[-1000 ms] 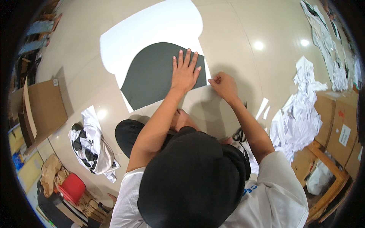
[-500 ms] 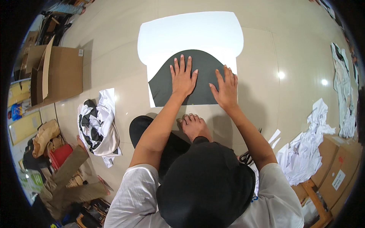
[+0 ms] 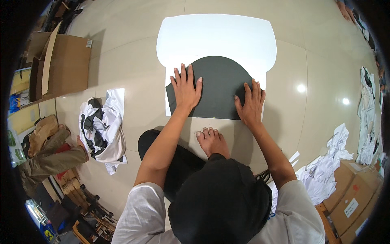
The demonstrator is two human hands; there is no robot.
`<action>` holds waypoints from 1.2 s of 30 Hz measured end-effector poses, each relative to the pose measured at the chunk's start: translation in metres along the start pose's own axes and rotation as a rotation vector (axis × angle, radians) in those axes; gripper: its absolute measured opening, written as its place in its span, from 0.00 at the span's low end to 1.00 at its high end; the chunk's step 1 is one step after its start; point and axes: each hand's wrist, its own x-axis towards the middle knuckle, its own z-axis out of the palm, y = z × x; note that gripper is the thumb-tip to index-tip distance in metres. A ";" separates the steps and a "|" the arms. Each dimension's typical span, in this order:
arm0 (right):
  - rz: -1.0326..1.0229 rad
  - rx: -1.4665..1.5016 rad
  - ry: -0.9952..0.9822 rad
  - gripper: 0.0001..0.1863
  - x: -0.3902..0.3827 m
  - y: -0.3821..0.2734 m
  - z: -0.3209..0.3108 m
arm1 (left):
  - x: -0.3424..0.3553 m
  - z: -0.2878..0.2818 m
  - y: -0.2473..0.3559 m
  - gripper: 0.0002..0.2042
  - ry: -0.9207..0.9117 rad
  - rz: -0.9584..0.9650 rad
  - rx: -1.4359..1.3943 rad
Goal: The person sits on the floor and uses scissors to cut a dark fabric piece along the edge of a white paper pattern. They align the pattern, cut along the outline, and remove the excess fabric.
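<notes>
A dark grey piece with an arched top [image 3: 218, 93] lies on a larger white sheet [image 3: 215, 34] on the tiled floor. My left hand [image 3: 185, 89] rests on the left part of the grey piece with its fingers spread, the fingertips reaching its curved edge. My right hand [image 3: 250, 103] lies on the right part of the grey piece, fingers apart, near its right edge. Neither hand holds anything. My bare foot [image 3: 213, 144] is just below the sheet's bottom edge.
An open cardboard box [image 3: 69, 61] stands at left, above a bundle of white and dark fabric [image 3: 105, 126]. Another person's trousered leg [image 3: 57, 158] is at left, bare feet [image 3: 346, 11] at upper right. White scraps [image 3: 317, 183] and cardboard boxes [image 3: 351, 195] are at lower right.
My right hand has opened from a pinch at the edge to lie flat on the grey piece. My left hand has moved leftward across it. The view has turned and shifted.
</notes>
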 end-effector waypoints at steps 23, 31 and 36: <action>-0.167 0.078 0.231 0.21 0.121 0.013 0.028 | 0.090 -0.012 -0.044 0.07 0.063 0.299 -0.369; -0.200 0.082 0.257 0.22 0.122 0.014 0.030 | 0.094 -0.010 -0.046 0.05 0.089 0.324 -0.389; -0.206 0.084 0.202 0.25 0.122 0.014 0.028 | 0.093 -0.011 -0.043 0.12 0.034 0.233 -0.341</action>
